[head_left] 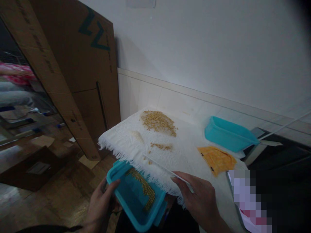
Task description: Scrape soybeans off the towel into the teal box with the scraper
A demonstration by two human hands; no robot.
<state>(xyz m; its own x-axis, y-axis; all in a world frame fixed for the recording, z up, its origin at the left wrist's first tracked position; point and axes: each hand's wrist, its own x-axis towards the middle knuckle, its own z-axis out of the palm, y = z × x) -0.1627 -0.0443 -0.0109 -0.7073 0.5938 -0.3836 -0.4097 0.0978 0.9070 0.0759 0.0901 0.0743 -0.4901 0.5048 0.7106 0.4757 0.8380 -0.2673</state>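
Note:
My left hand (103, 200) grips the rim of a blue plastic tub (121, 199), tilted below the table's fringed edge, with the thumb over the side. Inside the tub lies a band of yellowish beans (145, 187). My right hand (198, 195) is closed on a thin white flat strip (167, 170), whose far end points left over the white cloth (187, 158). Near that end are a few loose beans (149, 161). Farther back on the cloth are a short row of beans (161, 146), a large spread pile of beans (157, 121) and a small whitish patch (136, 136), perhaps grains.
A second blue tub (230, 134) stands at the table's right back, beside a yellow cloth-like piece (217, 158). A blurred-out flat item (247, 200) lies at the right edge. A tall cardboard box (85, 71) rises on the left; behind it, part of a person (19, 74) shows.

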